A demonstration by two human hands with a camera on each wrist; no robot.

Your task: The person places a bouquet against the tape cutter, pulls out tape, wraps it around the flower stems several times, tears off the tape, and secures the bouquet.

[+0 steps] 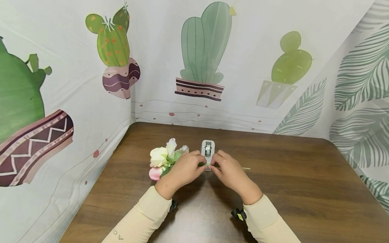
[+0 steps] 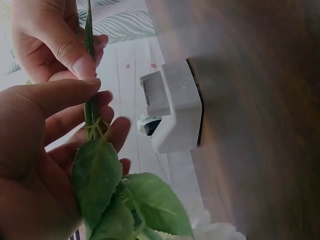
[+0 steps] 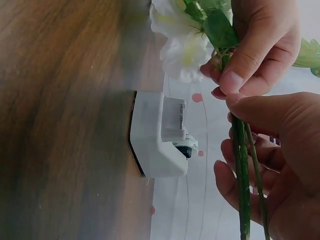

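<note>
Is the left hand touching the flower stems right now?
Touching. The left wrist view shows the left hand pinching the flower stems between thumb and fingers.

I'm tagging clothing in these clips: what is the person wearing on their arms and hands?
Both hands, left hand and right hand, are bare. Long cream sleeves reach the wrists; the left bears small grey lettering. A small black device sits at each wrist.
</note>
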